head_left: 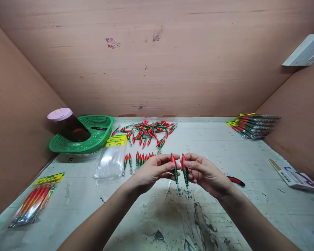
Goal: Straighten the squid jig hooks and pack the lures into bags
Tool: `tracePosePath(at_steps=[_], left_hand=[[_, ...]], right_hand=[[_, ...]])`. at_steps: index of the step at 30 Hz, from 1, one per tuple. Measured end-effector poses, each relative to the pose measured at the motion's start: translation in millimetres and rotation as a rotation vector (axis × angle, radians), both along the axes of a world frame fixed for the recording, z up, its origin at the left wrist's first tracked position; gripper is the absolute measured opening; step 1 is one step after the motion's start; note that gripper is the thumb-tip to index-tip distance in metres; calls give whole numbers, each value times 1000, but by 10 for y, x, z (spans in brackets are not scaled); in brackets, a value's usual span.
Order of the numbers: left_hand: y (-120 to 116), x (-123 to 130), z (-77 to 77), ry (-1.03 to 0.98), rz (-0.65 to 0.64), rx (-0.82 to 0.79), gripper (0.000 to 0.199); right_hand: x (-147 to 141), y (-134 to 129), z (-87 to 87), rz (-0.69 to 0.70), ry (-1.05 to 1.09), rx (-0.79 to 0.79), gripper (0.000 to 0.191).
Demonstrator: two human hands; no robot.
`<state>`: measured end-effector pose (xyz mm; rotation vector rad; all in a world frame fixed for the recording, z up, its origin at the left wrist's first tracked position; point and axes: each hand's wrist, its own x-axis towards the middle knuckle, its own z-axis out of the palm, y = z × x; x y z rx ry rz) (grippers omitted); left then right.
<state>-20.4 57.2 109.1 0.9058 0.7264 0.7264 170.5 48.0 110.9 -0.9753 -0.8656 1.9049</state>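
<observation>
Side by side above the table, two red-and-green squid jigs hang with their hook crowns pointing down. My left hand (pixel 157 170) pinches the left fishing lure (pixel 176 174) near its red upper end. The right fishing lure (pixel 185 172) is between the thumb and fingers of my right hand (pixel 204 172). Behind my left hand stretches a row of similar lures (pixel 140 160), partly hidden by it. Farther back lies a loose pile of the same lures (pixel 149 132).
Clear bags with yellow headers (pixel 111 158) lie left of the row. A green basket (pixel 108 130) holds a dark lidded container (pixel 72 127). Packed lures lie at left (pixel 36 202) and far right (pixel 253 125). A red-and-black handle (pixel 237 181) and a white packet (pixel 293 176) are at right.
</observation>
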Motion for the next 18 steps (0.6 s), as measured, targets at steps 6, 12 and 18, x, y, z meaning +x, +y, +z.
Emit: tracePosePath(at_steps=[6,12,18], left_hand=[[-29,-22,-31,-25,-13,-21,45],[-117,-116,-77,-57,112,-104,41],[-376,-415,-221,-23,577,-238,25]], right_hand=[[-42,-35,12,20,-5,-18,31],[-106,1,-87,55,-78,-27,42],[-346,416,-625,74,-446,-45,19]])
